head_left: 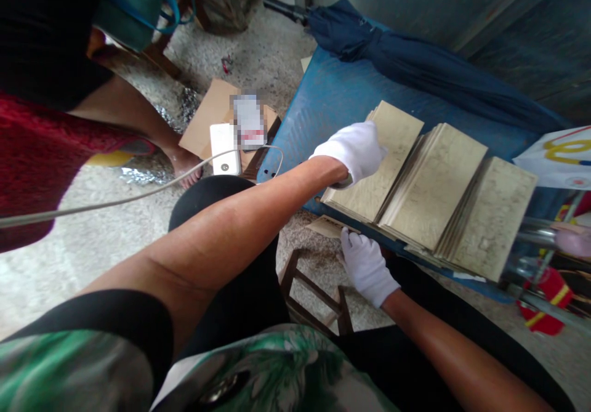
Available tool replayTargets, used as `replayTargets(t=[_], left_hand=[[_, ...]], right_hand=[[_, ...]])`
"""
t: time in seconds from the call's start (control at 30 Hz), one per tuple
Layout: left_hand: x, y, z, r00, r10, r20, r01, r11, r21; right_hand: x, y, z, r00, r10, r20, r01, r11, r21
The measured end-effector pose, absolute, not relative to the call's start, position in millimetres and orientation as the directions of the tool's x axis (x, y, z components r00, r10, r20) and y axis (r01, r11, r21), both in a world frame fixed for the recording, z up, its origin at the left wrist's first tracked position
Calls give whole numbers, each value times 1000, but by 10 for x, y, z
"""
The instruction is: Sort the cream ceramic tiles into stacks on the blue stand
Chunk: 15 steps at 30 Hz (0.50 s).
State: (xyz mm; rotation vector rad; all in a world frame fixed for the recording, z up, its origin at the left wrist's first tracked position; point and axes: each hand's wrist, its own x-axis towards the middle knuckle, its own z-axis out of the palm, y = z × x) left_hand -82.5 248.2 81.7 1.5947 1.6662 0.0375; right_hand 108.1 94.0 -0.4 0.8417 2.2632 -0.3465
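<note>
Both my hands wear white gloves. My left hand rests, fingers curled, on the leftmost of three stacks of beige rectangular sheets lying on a blue table. My right hand is below the table's near edge, fingers closed on a single beige sheet that sticks out toward the left.
A folded dark blue umbrella lies across the back of the table. On the floor sit a cardboard box with a white charger and cable. Another person in red sits at left, one foot by the box. A wooden stool is under me.
</note>
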Motion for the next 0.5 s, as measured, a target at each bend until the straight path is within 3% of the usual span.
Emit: replayTargets(t=[0.5], left_hand=[[-939, 2411, 902, 99, 861, -499, 838, 198, 508]], right_hand=[[1267, 831, -120, -679, 509, -529, 651, 751, -114]])
